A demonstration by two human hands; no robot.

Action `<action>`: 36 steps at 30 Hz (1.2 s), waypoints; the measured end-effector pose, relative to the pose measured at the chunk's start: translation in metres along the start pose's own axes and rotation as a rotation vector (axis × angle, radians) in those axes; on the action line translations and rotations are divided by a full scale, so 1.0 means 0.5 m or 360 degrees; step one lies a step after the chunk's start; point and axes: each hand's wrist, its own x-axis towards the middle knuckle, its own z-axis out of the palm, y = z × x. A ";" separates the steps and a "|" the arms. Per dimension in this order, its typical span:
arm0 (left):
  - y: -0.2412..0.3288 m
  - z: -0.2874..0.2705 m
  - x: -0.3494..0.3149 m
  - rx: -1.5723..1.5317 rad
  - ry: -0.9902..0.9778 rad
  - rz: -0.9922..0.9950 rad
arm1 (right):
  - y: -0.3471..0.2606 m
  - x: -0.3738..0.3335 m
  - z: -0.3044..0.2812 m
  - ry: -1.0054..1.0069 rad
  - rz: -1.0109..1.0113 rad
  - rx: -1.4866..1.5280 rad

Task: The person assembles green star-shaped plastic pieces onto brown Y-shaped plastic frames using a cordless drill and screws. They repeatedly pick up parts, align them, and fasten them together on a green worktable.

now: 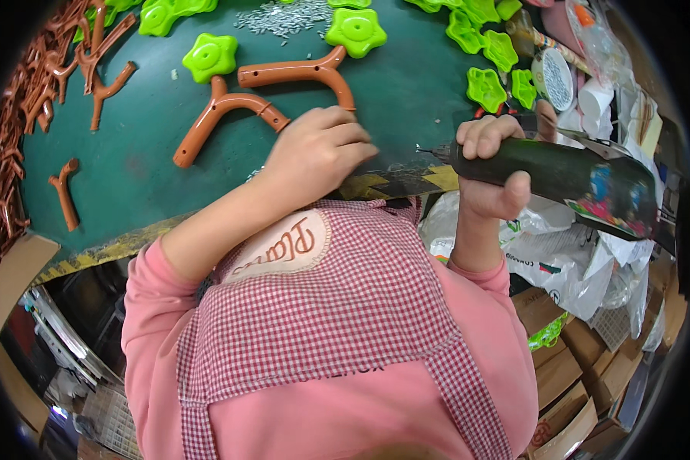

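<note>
My right hand [492, 153] is wrapped around a dark electric screwdriver [575, 178]. Its bit points left, with what looks like a small screw at the tip. My left hand [318, 149] is closed near the table's front edge, fingers curled; whatever they hold is hidden. Just beyond it lie two brown plastic branch pieces, a nearer curved one [221, 115] and a farther one [299, 72]. Each meets a lime-green star-shaped part, one on the left [210, 57] and one on the right [356, 32].
Brown branch pieces [8, 146] are heaped along the left edge, with a loose one [66, 195] nearby. Small screws [284, 18] lie piled at the back. Green star parts [486, 89] and a white tub of screws [553, 80] stand right. Cardboard boxes [590, 368] sit below right.
</note>
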 end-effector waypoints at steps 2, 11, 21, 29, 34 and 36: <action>0.017 0.016 0.025 -0.0199 0.0148 -0.0184 | -0.003 0.010 0.026 -0.0193 0.0035 0.0055; -0.010 -0.002 -0.042 -0.0119 0.0201 -0.0344 | 0.033 0.034 0.105 -0.0491 0.0082 0.0161; -0.029 -0.023 -0.085 -0.0024 0.0491 -0.0312 | 0.050 0.045 0.171 -0.0621 0.0136 0.0243; -0.030 -0.024 -0.083 -0.0131 0.0631 -0.0331 | 0.057 0.048 0.191 -0.0635 0.0133 0.0354; -0.037 -0.032 -0.058 -0.0024 0.0653 -0.0372 | 0.073 0.058 0.194 -0.0510 -0.0009 0.0239; -0.063 -0.050 -0.034 0.0143 0.0664 -0.0303 | 0.087 0.073 0.184 -0.0458 -0.0099 0.0027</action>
